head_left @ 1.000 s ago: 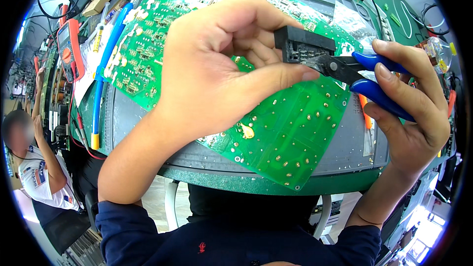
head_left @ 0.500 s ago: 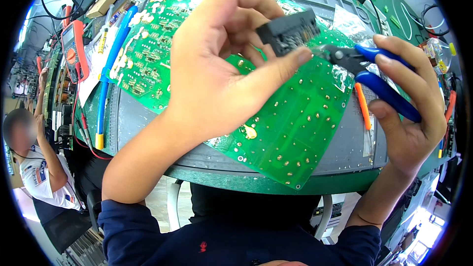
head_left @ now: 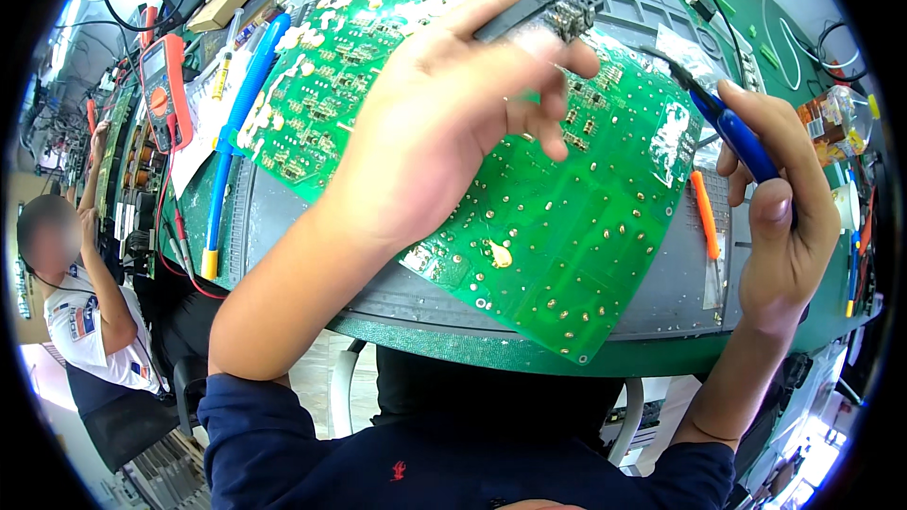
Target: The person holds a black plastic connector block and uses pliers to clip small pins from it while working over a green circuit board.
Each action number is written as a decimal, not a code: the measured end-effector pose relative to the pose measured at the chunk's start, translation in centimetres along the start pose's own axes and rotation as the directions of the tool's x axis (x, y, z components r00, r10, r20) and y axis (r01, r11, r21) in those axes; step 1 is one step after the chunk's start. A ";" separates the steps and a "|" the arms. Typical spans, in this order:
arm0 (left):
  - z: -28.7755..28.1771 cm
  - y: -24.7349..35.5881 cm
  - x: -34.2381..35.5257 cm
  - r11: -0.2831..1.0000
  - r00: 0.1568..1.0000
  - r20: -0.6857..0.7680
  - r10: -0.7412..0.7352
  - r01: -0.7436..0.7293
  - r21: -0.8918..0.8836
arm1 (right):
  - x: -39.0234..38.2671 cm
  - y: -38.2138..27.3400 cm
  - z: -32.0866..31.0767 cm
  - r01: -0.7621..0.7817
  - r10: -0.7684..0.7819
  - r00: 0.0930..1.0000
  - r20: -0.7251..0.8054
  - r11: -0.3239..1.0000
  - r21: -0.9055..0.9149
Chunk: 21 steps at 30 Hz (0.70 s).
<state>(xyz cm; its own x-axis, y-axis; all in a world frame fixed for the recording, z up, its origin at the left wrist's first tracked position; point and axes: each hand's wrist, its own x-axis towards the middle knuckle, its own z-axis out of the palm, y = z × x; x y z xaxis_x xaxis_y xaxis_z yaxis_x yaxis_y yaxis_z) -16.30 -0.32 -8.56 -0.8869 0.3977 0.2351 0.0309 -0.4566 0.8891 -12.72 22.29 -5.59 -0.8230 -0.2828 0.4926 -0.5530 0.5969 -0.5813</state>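
Note:
My left hand [head_left: 425, 123] is closed on a black rectangular electronic part [head_left: 539, 11] with metal pins at one end, held above a large green circuit board [head_left: 567, 255]. Slight blur softens the fingers. To the right, my right hand [head_left: 779, 198] grips blue-handled cutting pliers [head_left: 742, 137], their dark jaws pointing up and left over the board's right side. A gap separates the pliers from the black part. The board rests at an angle on a grey work mat [head_left: 397, 307], solder side up, with whitish patches along its far left.
An orange-handled tool [head_left: 705, 214] lies right of the board. On the left are a blue tube-like tool [head_left: 236, 99] and a red multimeter [head_left: 165, 94] with leads. A clear jar [head_left: 836, 123] stands at far right. Another person [head_left: 90, 312] sits at far left.
My left hand has turned and lifted the black part up, away from the pliers. The pliers have swung to a steeper tilt, and their handles now appear closer together.

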 end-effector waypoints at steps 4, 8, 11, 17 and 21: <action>-0.9 -0.4 0.3 0.986 1.000 0.028 0.004 0.001 -0.167 | -0.2 0.2 0.2 -0.017 0.015 0.999 0.032 0.997 0.079; 0.1 -1.0 0.7 0.994 0.997 -0.053 0.055 -0.059 -0.094 | -0.6 0.6 0.2 -0.095 0.074 0.991 0.116 0.976 0.194; 0.9 -1.5 0.5 0.995 0.989 -0.107 0.098 -0.100 -0.011 | -0.5 0.6 0.4 -0.244 0.183 0.961 0.206 0.913 0.326; 2.2 -1.7 -0.2 0.971 0.957 -0.204 0.208 -0.176 0.163 | -0.7 0.4 1.0 -0.335 0.272 0.942 0.198 0.819 0.466; 0.7 -0.3 0.2 0.978 0.987 0.067 0.144 -0.153 0.144 | -0.7 0.0 1.0 -0.350 0.294 0.937 0.190 0.791 0.502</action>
<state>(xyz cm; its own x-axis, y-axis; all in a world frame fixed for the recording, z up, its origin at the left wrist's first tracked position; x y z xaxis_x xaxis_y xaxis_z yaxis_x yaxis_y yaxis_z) -16.13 0.47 -8.49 -0.8403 0.3800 0.3868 0.2321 -0.3925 0.8900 -12.31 21.73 -6.58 -0.9582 -0.2319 0.1674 -0.2142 0.1940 -0.9573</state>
